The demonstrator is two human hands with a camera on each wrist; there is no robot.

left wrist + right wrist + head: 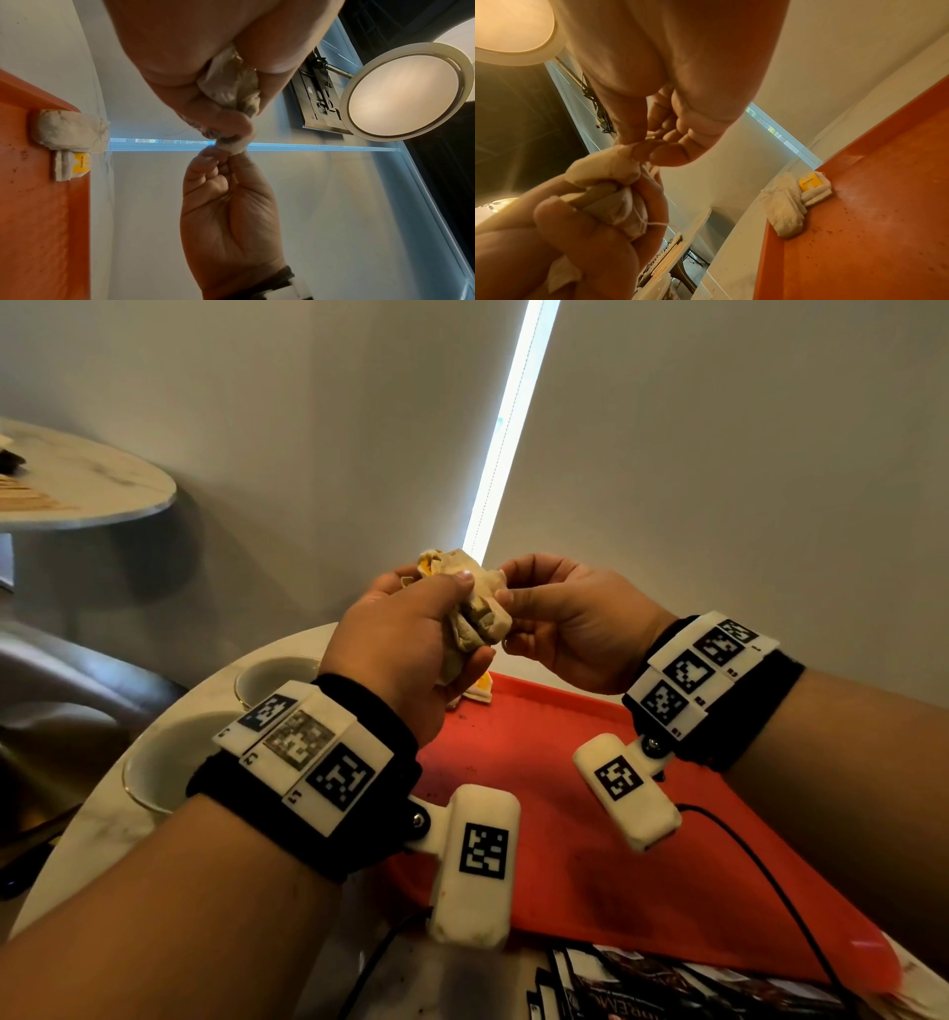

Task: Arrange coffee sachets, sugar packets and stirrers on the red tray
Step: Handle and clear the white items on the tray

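Observation:
My left hand (436, 618) grips a crumpled bunch of beige paper sachets (477, 613) with strings, held in the air above the far left corner of the red tray (590, 814). My right hand (513, 598) pinches the end of one sachet in that bunch between thumb and fingers. The left wrist view shows the bunch (231, 85) and the right hand's pinch (223, 154). Another beige sachet with a yellow tag (788, 207) lies on the tray's far corner (69, 134). The right wrist view shows the bunch (613, 194) in my left hand's fingers (552, 223).
Two white bowls (272, 675) (169, 762) stand left of the tray on the round marble table (102, 839). Dark sachets (642, 983) lie at the tray's near edge. Wooden stirrers (31, 498) lie on a second round table at the back left. A black cable (770, 880) crosses the tray.

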